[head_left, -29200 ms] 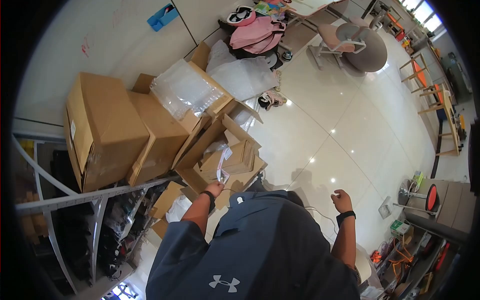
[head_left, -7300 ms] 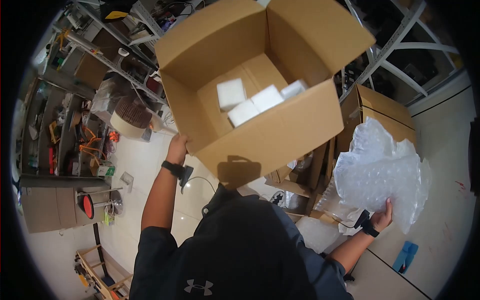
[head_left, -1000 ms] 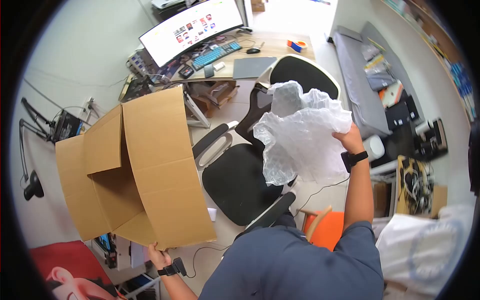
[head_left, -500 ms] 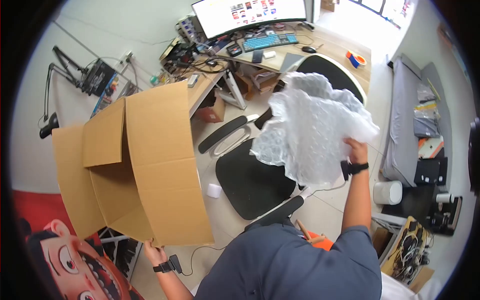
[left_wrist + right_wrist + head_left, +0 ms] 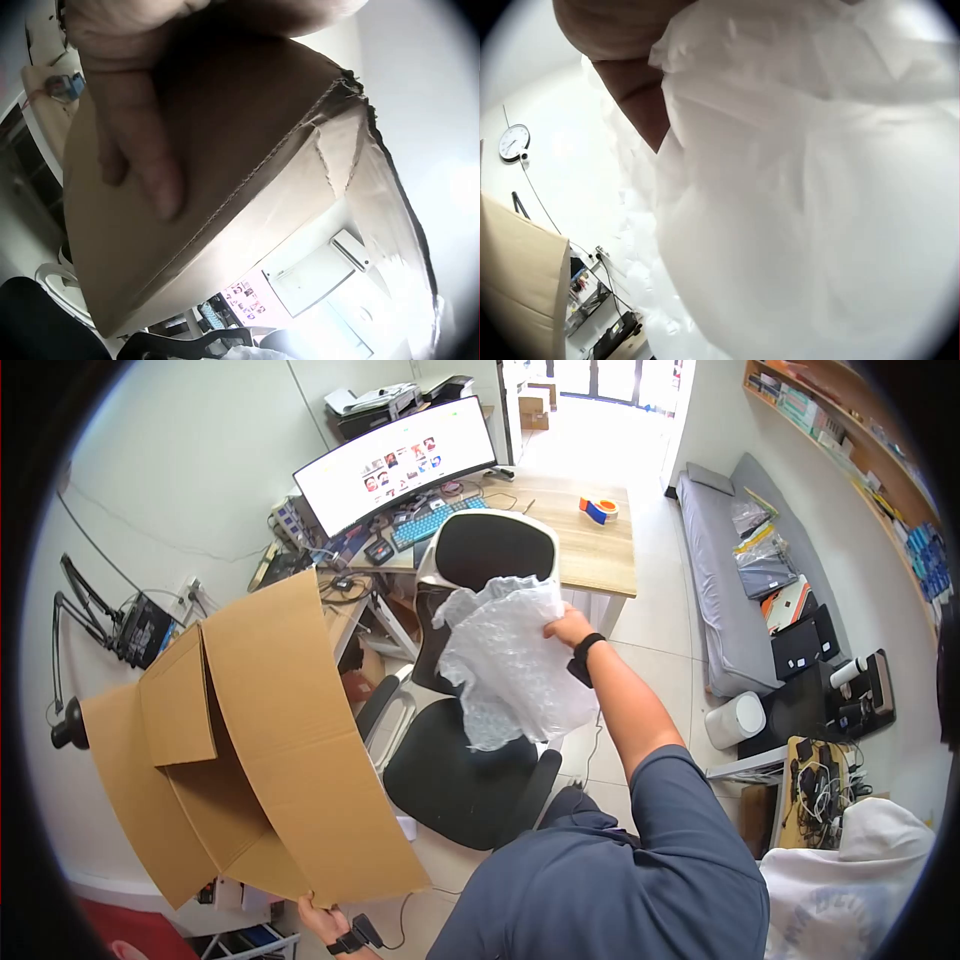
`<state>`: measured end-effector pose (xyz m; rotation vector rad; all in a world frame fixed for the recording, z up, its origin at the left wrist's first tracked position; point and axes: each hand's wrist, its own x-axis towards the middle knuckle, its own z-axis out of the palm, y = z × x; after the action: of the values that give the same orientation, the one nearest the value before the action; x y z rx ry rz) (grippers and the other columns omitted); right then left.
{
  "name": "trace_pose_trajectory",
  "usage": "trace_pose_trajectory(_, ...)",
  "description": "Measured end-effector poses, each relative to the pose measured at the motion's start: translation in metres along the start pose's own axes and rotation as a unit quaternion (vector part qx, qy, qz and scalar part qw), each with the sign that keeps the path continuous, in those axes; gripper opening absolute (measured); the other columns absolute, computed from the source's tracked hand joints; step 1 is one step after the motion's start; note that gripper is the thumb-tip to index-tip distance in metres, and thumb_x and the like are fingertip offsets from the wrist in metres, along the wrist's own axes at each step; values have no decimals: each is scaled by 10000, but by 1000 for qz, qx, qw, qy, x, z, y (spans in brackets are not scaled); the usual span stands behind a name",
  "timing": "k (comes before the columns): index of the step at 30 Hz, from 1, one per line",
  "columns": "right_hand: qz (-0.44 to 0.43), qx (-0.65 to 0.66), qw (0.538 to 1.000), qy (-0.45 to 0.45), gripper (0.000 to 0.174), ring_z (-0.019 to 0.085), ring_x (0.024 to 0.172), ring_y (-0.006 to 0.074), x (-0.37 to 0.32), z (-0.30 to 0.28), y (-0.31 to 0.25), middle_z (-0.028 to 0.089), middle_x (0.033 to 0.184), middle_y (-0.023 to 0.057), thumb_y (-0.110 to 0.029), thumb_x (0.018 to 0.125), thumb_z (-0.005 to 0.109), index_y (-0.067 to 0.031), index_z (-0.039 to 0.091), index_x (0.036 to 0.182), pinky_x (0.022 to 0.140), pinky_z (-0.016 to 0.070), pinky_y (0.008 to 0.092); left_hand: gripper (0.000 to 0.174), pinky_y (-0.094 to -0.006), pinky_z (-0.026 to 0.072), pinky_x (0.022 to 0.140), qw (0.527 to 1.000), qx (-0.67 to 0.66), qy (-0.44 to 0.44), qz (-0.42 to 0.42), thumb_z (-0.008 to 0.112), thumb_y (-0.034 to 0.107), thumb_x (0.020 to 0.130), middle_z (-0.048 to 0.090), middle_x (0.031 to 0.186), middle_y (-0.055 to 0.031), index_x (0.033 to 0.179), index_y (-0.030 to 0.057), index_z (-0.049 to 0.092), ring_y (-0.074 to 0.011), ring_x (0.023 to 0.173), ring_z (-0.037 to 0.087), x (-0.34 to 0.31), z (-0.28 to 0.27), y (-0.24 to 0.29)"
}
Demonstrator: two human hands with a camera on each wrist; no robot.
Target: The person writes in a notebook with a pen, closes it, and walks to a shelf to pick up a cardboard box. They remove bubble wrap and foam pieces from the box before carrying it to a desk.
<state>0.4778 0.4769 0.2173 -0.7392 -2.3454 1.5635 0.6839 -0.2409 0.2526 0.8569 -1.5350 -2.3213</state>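
While the left hand (image 5: 318, 918) grips the cardboard box (image 5: 250, 760) by its lower corner, right hand (image 5: 568, 628) clutches bubble wrap (image 5: 510, 665) above a black office chair (image 5: 465, 785); desk (image 5: 595, 555), monitor (image 5: 395, 460) beyond, sofa (image 5: 720, 590) alongside.

I am in an office. At the top a big screen (image 5: 398, 463) and a keyboard (image 5: 432, 523) sit on a wooden worktop (image 5: 592, 555), with a black chair (image 5: 455, 790) below.
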Motion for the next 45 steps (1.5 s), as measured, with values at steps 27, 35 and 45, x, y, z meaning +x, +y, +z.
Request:
trace_pose_trajectory(27, 16, 127, 964, -234, 379, 646, 882, 201, 165, -288, 125, 707, 935, 84, -32, 633, 739, -6, 679, 1006, 829, 498, 335, 283, -343, 452, 582, 983, -61, 134, 109, 583, 318, 910, 577, 813, -53, 1028, 61, 591, -177, 693, 543, -181, 393, 45)
trace_pose_trajectory(35, 39, 99, 976, -188, 372, 649, 883, 212, 258, -346, 101, 698, 967, 107, -47, 672, 730, 19, 665, 1032, 825, 507, 341, 265, -331, 461, 572, 992, -51, 28, 110, 561, 312, 923, 598, 839, -42, 1013, 65, 595, -169, 698, 562, -95, 474, 20)
trace_pose_trajectory(45, 73, 278, 953, -100, 440, 632, 955, 214, 386, -471, 226, 672, 1049, 92, -37, 707, 682, 24, 612, 1137, 873, 488, 340, 251, -317, 472, 558, 984, -43, -22, 174, 534, 305, 939, 625, 872, -28, 995, 70, 600, -158, 704, 585, -119, 617, -44)
